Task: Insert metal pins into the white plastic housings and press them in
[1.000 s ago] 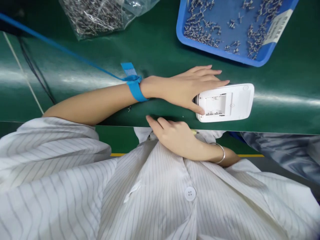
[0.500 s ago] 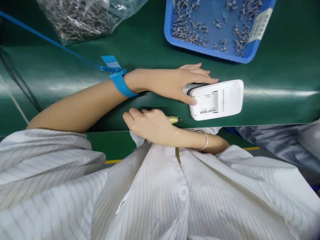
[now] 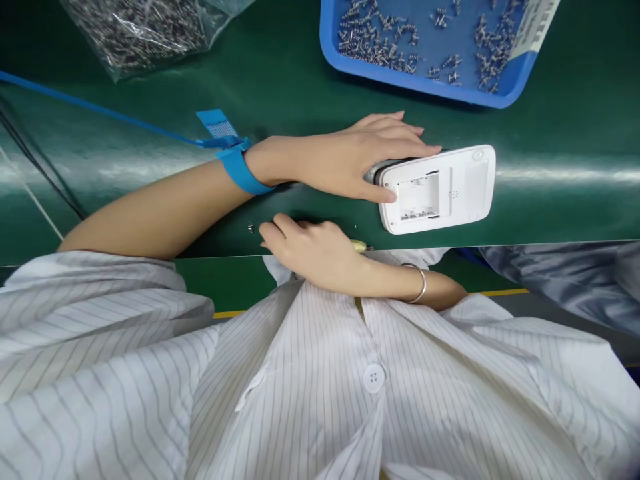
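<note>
My left hand [image 3: 357, 157], wearing a blue wrist strap [image 3: 240, 167], grips the near end of a white plastic device casing [image 3: 467, 190]. Its thumb presses on the top face and the fingers lie along the far edge. An open battery compartment [image 3: 419, 197] with metal contacts faces up. Close to the table's front edge, my right hand [image 3: 315, 253] is curled palm down, fingertips mostly hidden. From under it sticks a yellow tool [image 3: 359, 245] with a thin metal tip, which seems held in the palm. A small metal spring piece [image 3: 250, 228] lies just left of its fingers.
A blue tray [image 3: 400, 72] of loose metal springs stands at the back right. Toward the back left lies a clear bag [image 3: 150, 33] full of similar metal pieces. A blue cord [image 3: 100, 107] runs from the wrist strap across the green table [image 3: 560, 207].
My right hand has shifted slightly right and nearer me, the yellow tool moving along with it. The small spring piece now shows beside its fingers. My left hand keeps its grip on the casing.
</note>
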The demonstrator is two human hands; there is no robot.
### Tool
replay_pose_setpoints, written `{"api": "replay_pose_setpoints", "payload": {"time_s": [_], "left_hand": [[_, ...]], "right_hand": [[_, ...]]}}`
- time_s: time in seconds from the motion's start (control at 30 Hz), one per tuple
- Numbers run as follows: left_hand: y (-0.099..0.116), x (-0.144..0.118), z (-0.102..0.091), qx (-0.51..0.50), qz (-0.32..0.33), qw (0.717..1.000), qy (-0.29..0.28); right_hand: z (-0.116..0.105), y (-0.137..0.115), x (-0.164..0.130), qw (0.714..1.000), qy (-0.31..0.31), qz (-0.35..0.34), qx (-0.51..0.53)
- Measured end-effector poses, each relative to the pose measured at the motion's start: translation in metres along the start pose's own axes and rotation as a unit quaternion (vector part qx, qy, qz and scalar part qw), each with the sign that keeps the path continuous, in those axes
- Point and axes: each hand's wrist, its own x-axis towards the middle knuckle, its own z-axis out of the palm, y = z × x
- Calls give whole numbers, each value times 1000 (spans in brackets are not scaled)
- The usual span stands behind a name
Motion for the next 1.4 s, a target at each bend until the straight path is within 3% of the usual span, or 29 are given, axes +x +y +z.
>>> {"api": "replay_pose_setpoints", "payload": {"time_s": [0.3,0.6,0.83,1.1,1.2,1.3,1.4], "left_hand": [[2,0,-1,0,8,1000,-5],[2,0,-3,-44,-5,999,10],[-3,-1,-1,-37,-3,999,11],[-4,0,1,-41,34,998,32],[-6,-1,1,-34,40,998,37],[-6,-1,2,-23,43,998,40],[-5,-1,8,2,40,998,57]], "right_hand": [[16,-15,29,992,52,105,43],[4,-7,24,998,4,61,-32],[7,-8,22,996,65,53,-35],[6,-10,34,992,76,94,29],[-3,-8,18,992,74,99,25],[-22,0,-19,991,86,102,-10],[-42,23,-59,973,120,181,-79]]}}
